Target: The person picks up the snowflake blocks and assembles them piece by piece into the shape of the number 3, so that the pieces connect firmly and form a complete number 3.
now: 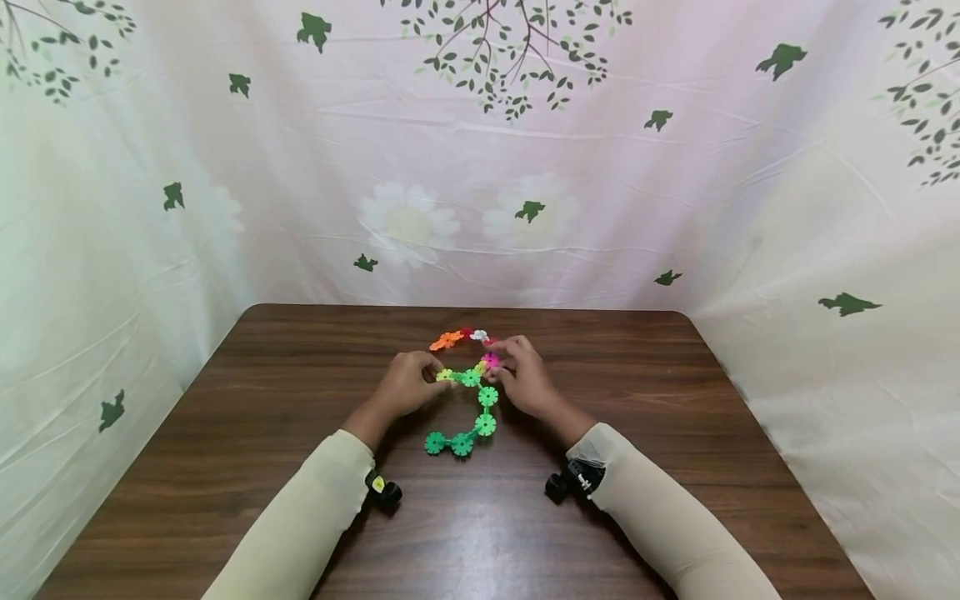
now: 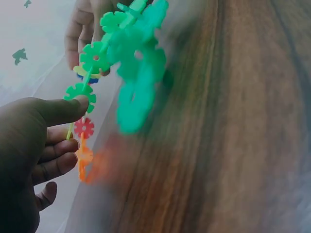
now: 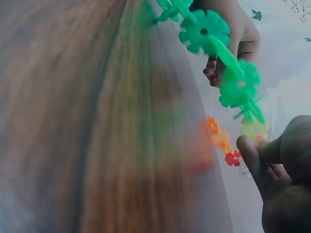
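Flower-shaped interlocking discs are joined into a curving chain, with green discs (image 1: 486, 425) at the near end and orange discs (image 1: 447, 339) at the far end. My left hand (image 1: 405, 385) pinches a yellow-green disc (image 1: 445, 376) at the chain's middle, thumb against it. On the other side, my right hand (image 1: 528, 385) grips the chain by a magenta disc (image 1: 490, 360), its thumb and index finger beside a yellow disc (image 3: 253, 130) in the right wrist view. Red (image 1: 467, 333) and white discs (image 1: 479, 335) lie between magenta and orange. Fingers partly hide the gripped pieces.
The brown wooden table (image 1: 247, 433) spreads under both arms. A pale curtain (image 1: 315, 167) with leaf prints hangs behind it and along both sides. Small dark cameras (image 1: 387, 497) sit at the wrists, over light sleeves.
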Tool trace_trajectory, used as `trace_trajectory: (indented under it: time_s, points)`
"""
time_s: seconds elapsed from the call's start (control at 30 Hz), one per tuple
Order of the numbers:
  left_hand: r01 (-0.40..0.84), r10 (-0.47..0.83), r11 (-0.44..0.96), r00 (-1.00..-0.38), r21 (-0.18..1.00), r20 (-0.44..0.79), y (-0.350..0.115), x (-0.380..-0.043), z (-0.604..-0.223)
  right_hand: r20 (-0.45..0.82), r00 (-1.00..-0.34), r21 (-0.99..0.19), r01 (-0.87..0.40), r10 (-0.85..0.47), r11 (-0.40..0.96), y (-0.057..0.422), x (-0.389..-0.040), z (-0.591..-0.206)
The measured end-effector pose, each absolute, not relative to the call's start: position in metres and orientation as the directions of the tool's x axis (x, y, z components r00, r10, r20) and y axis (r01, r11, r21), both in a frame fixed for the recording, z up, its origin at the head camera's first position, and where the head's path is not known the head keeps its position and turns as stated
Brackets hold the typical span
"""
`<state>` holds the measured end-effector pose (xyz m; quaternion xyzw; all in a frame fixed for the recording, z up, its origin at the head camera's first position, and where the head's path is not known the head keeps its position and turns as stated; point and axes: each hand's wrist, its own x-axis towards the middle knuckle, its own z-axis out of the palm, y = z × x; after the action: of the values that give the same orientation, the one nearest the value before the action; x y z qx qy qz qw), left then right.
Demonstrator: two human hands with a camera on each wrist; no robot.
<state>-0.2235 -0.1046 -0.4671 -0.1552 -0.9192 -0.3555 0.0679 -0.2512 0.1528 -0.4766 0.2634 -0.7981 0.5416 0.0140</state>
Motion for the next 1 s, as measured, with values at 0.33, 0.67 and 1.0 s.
trace_trajectory:
  time_s: [0.33,0.67,1.0]
  points:
    - [0.308,0.182,0.716,-0.949,0.626,0.258,-0.090,-0.222,-0.472,0.280,-0.899,-0.871,-0.386,-0.337,0.305,0.157,-0.252,-0.481]
    - [0.259,0.120,0.723,-0.960,0.641,0.252,-0.076,-0.225,-0.481,0.218,-0.944,-0.883,-0.299,-0.249,0.361,0.161,-0.256,-0.483]
    - [0.211,0.098,0.737,-0.973,0.642,0.207,-0.070,-0.234,-0.487,0.166,-0.967,-0.878,-0.235,-0.195,0.418,0.164,-0.265,-0.489]
